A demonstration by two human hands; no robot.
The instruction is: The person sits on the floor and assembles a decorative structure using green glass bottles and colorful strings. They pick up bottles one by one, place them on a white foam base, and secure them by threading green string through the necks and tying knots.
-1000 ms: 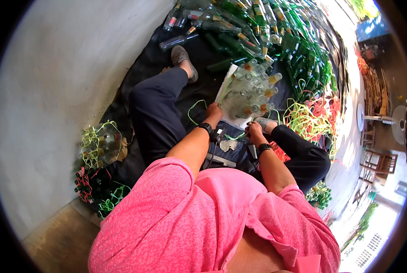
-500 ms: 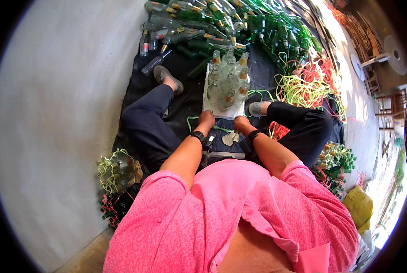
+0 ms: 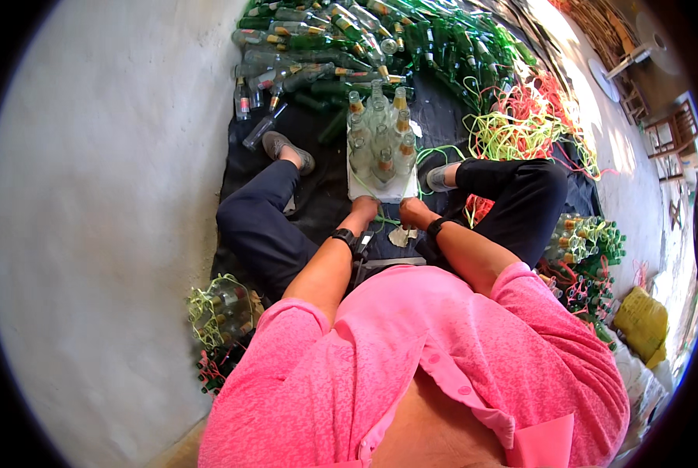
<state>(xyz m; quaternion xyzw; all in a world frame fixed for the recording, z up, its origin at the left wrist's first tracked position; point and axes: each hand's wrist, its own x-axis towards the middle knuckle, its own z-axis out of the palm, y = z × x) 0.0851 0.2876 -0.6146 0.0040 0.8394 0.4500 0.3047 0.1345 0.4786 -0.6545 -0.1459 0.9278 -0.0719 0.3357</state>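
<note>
A tight cluster of clear glass bottles (image 3: pixel 381 144) stands upright on a white block (image 3: pixel 399 189) between my legs. At the block's near edge my left hand (image 3: pixel 366 207) is closed, with a green cord (image 3: pixel 385 221) running from it towards the other hand. My right hand (image 3: pixel 416 213) is also closed around the cord, just to the right and a short gap away. Fingertips of both hands are mostly hidden by the backs of the hands. Green strands also show beside the block's right side.
Many loose green and clear bottles (image 3: pixel 325 58) lie heaped at the far side. A tangle of yellow-green and red cord (image 3: pixel 512 129) lies to the right. Tied bottle bundles sit at left (image 3: pixel 224 308) and right (image 3: pixel 586 242). A grey wall (image 3: pixel 115 195) borders the left.
My left hand has moved right, closer to my right hand. The green loop that stuck out left of it no longer shows there. The whole view has shifted slightly.
</note>
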